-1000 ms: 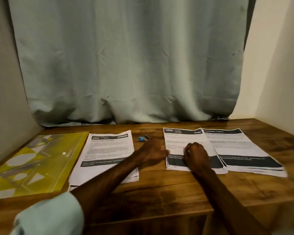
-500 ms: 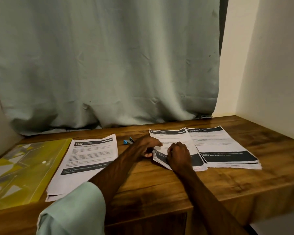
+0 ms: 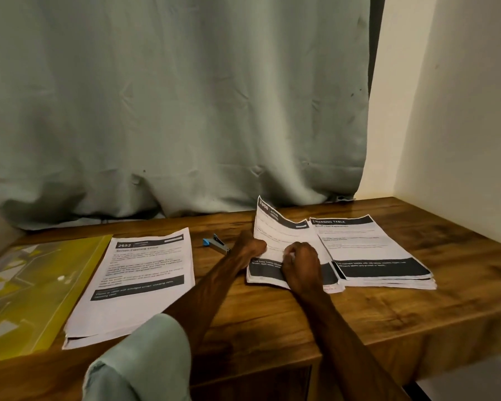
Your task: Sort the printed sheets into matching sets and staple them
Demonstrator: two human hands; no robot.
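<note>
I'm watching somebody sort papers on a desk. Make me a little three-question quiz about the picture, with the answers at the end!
1. Pick one: what lies on the table between the 2652 stack and the middle stack? A a stapler; B scissors; C a pen.
2. True or false: the left hand and the right hand are both on the middle stack.
3. Fill in: ___ stacks of printed sheets lie on the table.
Key: 1 A. 2 True. 3 Three; the third is the DRESSING TABLE stack.
</note>
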